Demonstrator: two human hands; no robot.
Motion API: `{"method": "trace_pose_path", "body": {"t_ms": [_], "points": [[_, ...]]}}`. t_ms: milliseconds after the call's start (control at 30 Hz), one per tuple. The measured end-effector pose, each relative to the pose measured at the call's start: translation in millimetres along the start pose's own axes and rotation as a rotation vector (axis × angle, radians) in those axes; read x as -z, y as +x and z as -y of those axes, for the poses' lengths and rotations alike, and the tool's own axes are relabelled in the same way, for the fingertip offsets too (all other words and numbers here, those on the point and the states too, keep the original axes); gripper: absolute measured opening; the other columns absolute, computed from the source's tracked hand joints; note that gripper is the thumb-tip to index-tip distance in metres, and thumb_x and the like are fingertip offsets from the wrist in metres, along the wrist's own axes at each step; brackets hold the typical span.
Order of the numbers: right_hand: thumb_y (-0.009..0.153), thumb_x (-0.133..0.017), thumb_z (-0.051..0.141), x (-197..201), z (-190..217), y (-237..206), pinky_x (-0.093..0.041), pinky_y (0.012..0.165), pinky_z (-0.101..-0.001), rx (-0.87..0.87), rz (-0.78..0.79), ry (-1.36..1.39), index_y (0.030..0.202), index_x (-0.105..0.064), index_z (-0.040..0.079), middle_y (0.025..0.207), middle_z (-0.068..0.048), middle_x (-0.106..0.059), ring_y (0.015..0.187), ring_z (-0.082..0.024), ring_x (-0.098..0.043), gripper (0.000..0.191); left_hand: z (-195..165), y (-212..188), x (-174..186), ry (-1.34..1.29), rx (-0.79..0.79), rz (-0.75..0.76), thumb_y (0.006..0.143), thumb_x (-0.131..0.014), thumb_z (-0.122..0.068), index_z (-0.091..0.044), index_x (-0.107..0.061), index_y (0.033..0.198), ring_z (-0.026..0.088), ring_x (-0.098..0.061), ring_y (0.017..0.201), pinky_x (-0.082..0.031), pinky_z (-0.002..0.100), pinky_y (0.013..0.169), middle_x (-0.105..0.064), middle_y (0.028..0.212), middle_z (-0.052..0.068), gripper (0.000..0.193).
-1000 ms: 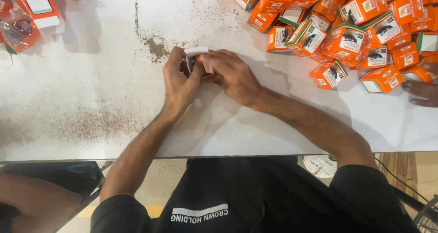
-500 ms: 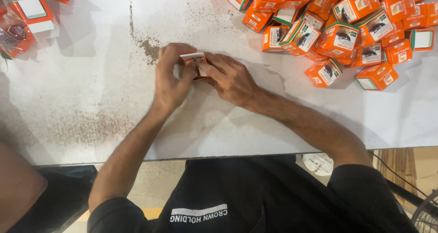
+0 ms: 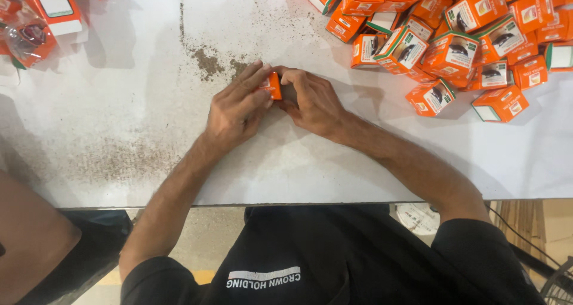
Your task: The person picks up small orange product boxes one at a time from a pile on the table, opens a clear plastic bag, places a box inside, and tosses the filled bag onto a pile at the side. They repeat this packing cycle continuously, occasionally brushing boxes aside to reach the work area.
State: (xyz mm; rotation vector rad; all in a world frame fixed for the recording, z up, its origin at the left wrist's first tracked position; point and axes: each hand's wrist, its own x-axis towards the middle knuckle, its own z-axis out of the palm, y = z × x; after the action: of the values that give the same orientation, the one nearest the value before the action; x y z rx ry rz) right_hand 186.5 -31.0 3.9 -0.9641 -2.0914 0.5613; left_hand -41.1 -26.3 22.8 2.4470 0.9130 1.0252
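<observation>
Both my hands meet over one small orange box [image 3: 273, 85] on the white table [image 3: 119, 138]. My left hand [image 3: 239, 109] lies over the box's left side with fingers stretched across it. My right hand [image 3: 311, 100] grips it from the right, fingers curled on its top edge. Most of the box is hidden between my fingers; only an orange face shows.
A heap of small orange boxes [image 3: 453, 42] fills the table's far right. More orange and white boxes and a clear bag [image 3: 36, 24] sit at the far left corner. Another person's arm [image 3: 30, 239] shows at the lower left, below the table edge.
The white flap that stood open on the box no longer shows; the hands have closed tighter over it and only orange shows.
</observation>
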Motion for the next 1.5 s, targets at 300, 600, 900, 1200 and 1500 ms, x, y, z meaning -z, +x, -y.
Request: {"method": "trace_pose_path", "body": {"t_ms": [300,600,900,1200,1500], "points": [[0.098,-0.084,0.006,7.5,-8.5,19.2,-0.056,0.109,-0.0436,0.258,-0.124,-0.238,0.144,-0.042,0.010,0.139,-0.014,-0.064,0.125,-0.034,-0.067,0.062,71.8,-42.9,34.4,0.477,-0.155,0.028,0.098,-0.082,-0.024,-0.016,-0.059,0.145,0.032,-0.023,0.158,-0.005,0.063,0.129,-0.028,0.167,0.021,0.053],[0.101,-0.074,0.030,-2.0,11.8,45.6,-0.028,0.129,-0.0611,0.169,-0.107,-0.226,0.161,-0.020,0.005,0.165,-0.026,-0.023,0.154,-0.047,-0.028,0.085,107.9,-17.8,123.6,0.511,0.306,-0.260,0.091,-0.063,0.018,0.000,-0.071,0.118,0.036,-0.070,0.099,-0.055,0.044,0.084,-0.071,0.110,0.019,0.034],[0.095,-0.080,0.022,-29.5,12.1,33.9,-0.047,0.114,-0.0439,-0.214,0.054,0.274,0.153,-0.033,0.004,0.146,-0.021,-0.053,0.136,-0.039,-0.054,0.077,205.3,11.4,154.7,0.808,0.190,-0.153,0.080,-0.062,0.012,-0.002,-0.063,0.119,0.035,-0.059,0.108,-0.049,0.046,0.080,-0.064,0.112,0.014,0.041],[0.086,-0.087,0.016,-4.0,6.1,16.4,-0.054,0.107,-0.0438,-0.169,0.029,0.252,0.143,-0.052,0.005,0.137,-0.018,-0.064,0.129,-0.037,-0.063,0.068,133.6,24.6,140.3,0.405,0.328,-0.282,0.089,-0.057,0.016,0.001,-0.058,0.121,0.031,-0.066,0.088,-0.052,0.040,0.071,-0.062,0.103,0.013,0.036],[0.075,-0.092,0.010,-4.5,3.4,15.0,-0.050,0.112,-0.0457,-0.091,-0.034,0.177,0.129,-0.064,0.006,0.124,-0.012,-0.072,0.119,-0.035,-0.068,0.061,-12.2,-16.7,17.3,0.304,-0.405,-0.148,0.090,-0.082,0.001,0.001,-0.061,0.113,0.039,-0.071,0.113,-0.061,0.055,0.099,-0.070,0.117,0.021,0.032]]}}
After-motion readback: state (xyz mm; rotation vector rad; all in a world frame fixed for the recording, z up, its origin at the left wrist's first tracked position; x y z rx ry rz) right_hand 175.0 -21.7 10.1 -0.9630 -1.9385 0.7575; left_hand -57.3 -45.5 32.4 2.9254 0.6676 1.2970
